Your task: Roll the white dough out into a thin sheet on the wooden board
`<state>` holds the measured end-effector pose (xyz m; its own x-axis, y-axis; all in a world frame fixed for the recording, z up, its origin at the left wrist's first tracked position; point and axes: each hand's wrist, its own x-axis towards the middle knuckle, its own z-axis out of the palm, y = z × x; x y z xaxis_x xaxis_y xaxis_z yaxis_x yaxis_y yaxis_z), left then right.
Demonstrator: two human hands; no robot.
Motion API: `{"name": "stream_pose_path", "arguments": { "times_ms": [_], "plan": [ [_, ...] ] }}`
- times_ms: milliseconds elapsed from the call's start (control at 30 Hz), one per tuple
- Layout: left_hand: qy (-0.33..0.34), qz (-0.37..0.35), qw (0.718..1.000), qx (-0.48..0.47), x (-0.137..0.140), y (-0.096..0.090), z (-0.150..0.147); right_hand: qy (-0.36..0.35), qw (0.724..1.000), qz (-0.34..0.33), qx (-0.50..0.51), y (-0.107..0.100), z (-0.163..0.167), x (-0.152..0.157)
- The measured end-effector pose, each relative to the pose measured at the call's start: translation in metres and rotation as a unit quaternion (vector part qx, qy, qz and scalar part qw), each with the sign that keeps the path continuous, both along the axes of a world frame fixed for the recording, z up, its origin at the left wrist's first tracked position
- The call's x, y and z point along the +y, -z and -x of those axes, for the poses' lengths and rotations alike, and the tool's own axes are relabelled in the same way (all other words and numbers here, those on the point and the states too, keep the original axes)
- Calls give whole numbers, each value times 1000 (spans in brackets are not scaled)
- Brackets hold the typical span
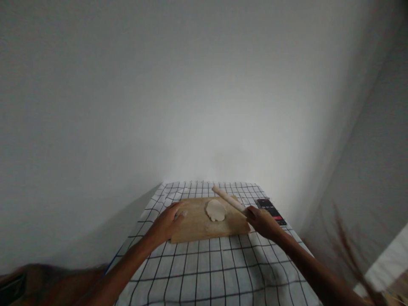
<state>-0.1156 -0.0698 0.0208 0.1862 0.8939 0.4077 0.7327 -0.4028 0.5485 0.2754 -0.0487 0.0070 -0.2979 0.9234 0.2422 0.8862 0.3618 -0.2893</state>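
Note:
A flat, roughly round piece of dough (216,210) lies on a wooden board (191,227). My right hand (259,219) is closed around one end of a thin wooden rolling pin (228,199). The pin slants up and left from that hand, its far end beyond the dough's upper right side. At the board's left edge is my left hand (168,223), its thumb and fingers apart with a small gap between them. Pale, flour-like marks show on its fingers. Whether this hand presses on the board is hard to make out.
The board rests on a table with a white, black-checked cloth (204,272). A phone (271,211) with numbers on its dark screen lies right of the board. A pale wall (204,106) stands behind the table. Blurred thin stalks (346,242) rise at the lower right.

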Motion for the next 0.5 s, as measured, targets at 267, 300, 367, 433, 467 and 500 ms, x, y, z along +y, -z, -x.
{"name": "stream_pose_path", "arguments": {
  "times_ms": [267, 300, 367, 433, 467, 500],
  "plan": [
    [99, 25, 993, 54, 43, 10, -83, -51, 889, 113, 441, 5, 24, 70],
    [119, 22, 990, 75, 49, 14, -90, -44, 877, 114, 464, 10, 34, 79],
    [148, 20, 981, 124, 60, 26, -99, -34, 858, 131, 495, 21, 55, 96],
    [141, 15, 976, 162, 69, 37, -103, -36, 850, 125, 511, 32, 71, 108],
    [126, 11, 977, 170, 72, 41, -104, -34, 852, 117, 509, 37, 77, 111],
    [109, 10, 980, 167, 75, 43, -104, -31, 857, 106, 503, 41, 81, 112]
  ]
}}
